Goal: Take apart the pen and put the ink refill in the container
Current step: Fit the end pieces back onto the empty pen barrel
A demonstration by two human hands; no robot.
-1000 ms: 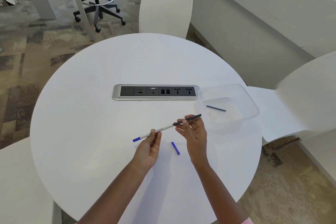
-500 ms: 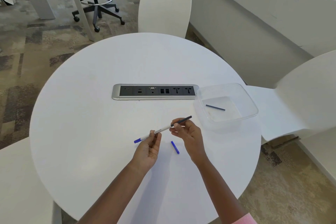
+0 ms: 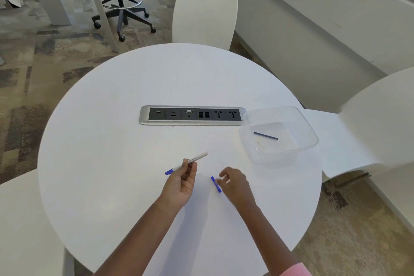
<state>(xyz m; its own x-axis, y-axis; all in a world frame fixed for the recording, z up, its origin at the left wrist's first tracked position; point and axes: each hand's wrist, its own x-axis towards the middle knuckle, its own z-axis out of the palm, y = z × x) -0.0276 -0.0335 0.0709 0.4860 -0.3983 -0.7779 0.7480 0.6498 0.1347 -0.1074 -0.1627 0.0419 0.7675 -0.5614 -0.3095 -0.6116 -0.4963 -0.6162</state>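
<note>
Head view: my left hand (image 3: pixel 180 182) pinches the white pen barrel (image 3: pixel 198 157) near its blue end, with the barrel tilted up to the right over the bench (image 3: pixel 112 141). My right hand (image 3: pixel 234 184) is blurred, fingers loosely curled just beside the blue cap (image 3: pixel 214 182) on the bench; can't tell if it grips anything. 1 dark ink refill (image 3: pixel 266 136) lies inside the clear container (image 3: pixel 280 158).

Small dark print running along the white pen barrel (image 3: pixel 199 157), staying too tiny to read, port panel (image 3: pixel 146 116) on the table showing no legible lettering.
</note>
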